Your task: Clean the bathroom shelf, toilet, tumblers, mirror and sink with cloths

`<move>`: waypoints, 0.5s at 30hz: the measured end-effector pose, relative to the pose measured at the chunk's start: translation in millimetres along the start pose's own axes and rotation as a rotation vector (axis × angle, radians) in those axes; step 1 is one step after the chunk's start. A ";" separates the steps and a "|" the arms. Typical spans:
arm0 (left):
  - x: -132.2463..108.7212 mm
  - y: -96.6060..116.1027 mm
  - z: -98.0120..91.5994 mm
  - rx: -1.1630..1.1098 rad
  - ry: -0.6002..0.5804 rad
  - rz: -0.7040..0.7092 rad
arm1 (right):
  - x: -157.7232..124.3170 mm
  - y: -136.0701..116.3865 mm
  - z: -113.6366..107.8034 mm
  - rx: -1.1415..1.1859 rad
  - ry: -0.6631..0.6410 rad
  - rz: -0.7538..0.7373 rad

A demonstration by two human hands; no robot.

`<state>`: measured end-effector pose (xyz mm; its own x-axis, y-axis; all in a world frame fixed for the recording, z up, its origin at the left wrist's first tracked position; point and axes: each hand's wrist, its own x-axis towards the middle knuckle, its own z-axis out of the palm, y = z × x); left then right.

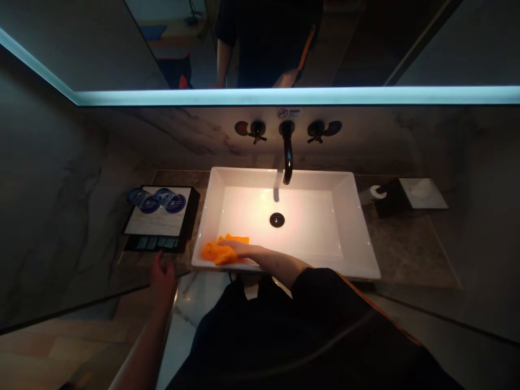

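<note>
My right hand (pixel 239 249) reaches across to the front left corner of the white sink (pixel 368 254) and grips an orange cloth (pixel 221 252). The cloth is bunched against the inner wall and rim, with part of it spread under my fingers. My left hand (pixel 163 273) is at the counter's front edge, left of the sink. It holds nothing that I can see, and its fingers are a little apart. Just beyond it stands a dark box (pixel 152 225) with a pale marbled top. Several blue round discs or lids (pixel 174 203) lie on that top.
A black spout (pixel 287 157) juts over the sink between two cross handles (pixel 257 130). The sink has a dark drain (pixel 277 219). A dark tissue box (pixel 392 203) and a white roll (pixel 377 192) are on the right. Above runs a mirror with a light strip (pixel 284 96).
</note>
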<state>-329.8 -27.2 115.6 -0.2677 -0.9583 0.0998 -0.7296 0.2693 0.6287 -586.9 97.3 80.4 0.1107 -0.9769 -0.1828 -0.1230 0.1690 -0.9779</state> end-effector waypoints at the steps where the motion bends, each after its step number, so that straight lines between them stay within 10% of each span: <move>1: 0.3 13.5 8.6 -0.015 -0.025 -0.007 | -12.7 1.0 -8.0 -0.031 -0.002 0.024; 11: 10.5 88.2 62.7 -0.076 -0.197 -0.053 | -300.9 5.0 -134.1 -0.268 0.187 0.642; 15: 10.0 87.8 62.0 -0.068 -0.227 -0.048 | -317.3 -14.2 -157.3 -0.481 0.280 0.854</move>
<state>-435.5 -7.2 124.0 -0.3738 -0.9218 -0.1030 -0.7031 0.2092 0.6796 -775.4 384.3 168.3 -0.4271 -0.5605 -0.7095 -0.4431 0.8138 -0.3762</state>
